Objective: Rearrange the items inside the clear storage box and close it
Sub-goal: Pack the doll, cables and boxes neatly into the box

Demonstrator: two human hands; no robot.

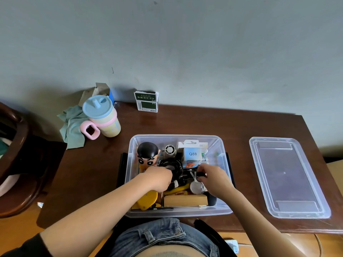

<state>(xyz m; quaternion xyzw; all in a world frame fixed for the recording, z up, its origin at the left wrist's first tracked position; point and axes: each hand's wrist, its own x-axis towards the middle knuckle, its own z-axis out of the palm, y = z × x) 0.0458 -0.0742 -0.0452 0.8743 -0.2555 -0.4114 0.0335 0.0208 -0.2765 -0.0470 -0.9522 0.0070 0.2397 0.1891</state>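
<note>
Both hands are working inside the clear storage box [178, 139], the left hand [159, 178] and right hand [213, 176] each gripping the tangled black cable [173, 165] to tuck it down, while the lid [289, 178] is lying right of the box, waiting.

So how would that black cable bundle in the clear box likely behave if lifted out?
The black cable bundle is loosely coiled, so it would probably flop and sag rather than hold shape. Its loops lie among other items in the clear box, so it may snag or drag neighbours. It looks light for its size. Both the left hand and right hand are at it.
</note>
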